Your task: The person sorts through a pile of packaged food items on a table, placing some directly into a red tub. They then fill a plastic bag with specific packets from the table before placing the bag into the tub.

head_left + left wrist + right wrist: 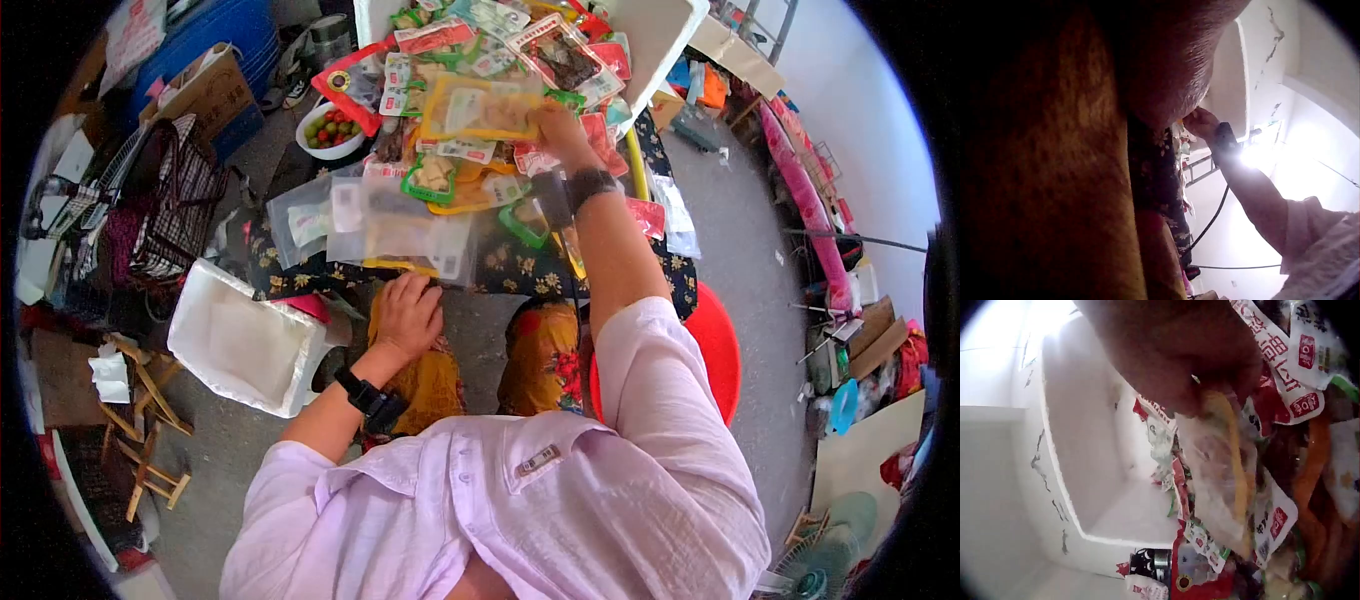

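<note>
My right hand (562,132) pinches one end of a yellow-edged, clear food packet (480,108) over a heap of snack packets. In the right wrist view the packet (1213,478) hangs from the fingers, with pale pieces showing through its film. My left hand (408,312) rests with relaxed fingers by the table's front edge, over the knee, and holds nothing. Just beyond its fingertips lie flat clear plastic bags (345,215) and another yellow-edged packet (400,240). A small green packet (430,178) lies in front of the heap.
A white foam box (655,50) stands behind the heap on the flowered cloth (660,160). To the left is a white bowl (333,148) of small red and green fruit. Another foam box (240,340) sits lower left; a red basin (715,350) is at the right.
</note>
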The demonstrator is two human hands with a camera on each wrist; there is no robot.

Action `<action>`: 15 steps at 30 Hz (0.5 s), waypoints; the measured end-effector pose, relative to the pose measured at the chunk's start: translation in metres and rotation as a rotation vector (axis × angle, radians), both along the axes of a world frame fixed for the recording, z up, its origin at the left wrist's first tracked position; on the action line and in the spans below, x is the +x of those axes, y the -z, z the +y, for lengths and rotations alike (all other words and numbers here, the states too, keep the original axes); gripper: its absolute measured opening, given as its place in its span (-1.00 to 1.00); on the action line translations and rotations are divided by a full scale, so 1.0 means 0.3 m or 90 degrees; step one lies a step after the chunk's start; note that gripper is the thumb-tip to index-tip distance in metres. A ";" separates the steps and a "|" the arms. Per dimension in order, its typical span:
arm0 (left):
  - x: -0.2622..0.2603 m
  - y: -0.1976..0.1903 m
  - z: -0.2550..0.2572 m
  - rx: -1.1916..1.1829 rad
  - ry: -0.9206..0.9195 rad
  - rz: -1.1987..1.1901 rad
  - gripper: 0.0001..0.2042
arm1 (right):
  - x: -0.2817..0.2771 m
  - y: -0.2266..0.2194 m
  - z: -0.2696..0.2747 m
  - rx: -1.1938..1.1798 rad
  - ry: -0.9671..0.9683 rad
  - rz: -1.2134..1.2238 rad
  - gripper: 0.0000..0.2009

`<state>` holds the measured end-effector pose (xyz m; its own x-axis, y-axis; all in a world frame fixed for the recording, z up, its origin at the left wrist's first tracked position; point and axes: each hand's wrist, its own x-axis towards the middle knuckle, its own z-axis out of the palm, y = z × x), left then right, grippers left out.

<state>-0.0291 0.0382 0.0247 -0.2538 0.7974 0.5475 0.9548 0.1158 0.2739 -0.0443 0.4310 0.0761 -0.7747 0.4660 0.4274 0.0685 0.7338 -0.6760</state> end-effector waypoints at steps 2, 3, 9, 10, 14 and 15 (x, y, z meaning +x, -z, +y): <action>0.005 0.000 -0.003 0.011 -0.004 0.006 -0.77 | 0.016 -0.031 -0.030 0.064 -0.010 0.049 -0.84; 0.007 0.001 -0.004 0.017 -0.006 0.009 -0.77 | 0.031 -0.099 -0.080 -0.025 0.019 0.052 -0.85; 0.011 0.001 -0.010 0.018 0.000 0.017 -0.79 | 0.108 -0.331 -0.155 -0.181 -0.001 0.122 -0.83; 0.010 0.004 -0.010 0.018 -0.002 0.019 -0.79 | 0.122 -0.341 -0.136 -0.174 -0.017 0.138 -0.83; 0.016 0.026 -0.009 0.021 -0.011 0.022 -0.79 | 0.241 -0.455 -0.159 -0.018 0.022 0.032 -0.82; 0.018 0.028 -0.009 0.023 -0.014 0.023 -0.79 | 0.260 -0.449 -0.148 -0.031 0.009 0.031 -0.82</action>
<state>-0.0236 0.0354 0.0162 -0.2506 0.7719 0.5843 0.9614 0.1275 0.2439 0.0337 0.3867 0.2110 -0.7470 0.4977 0.4408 0.0443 0.6988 -0.7140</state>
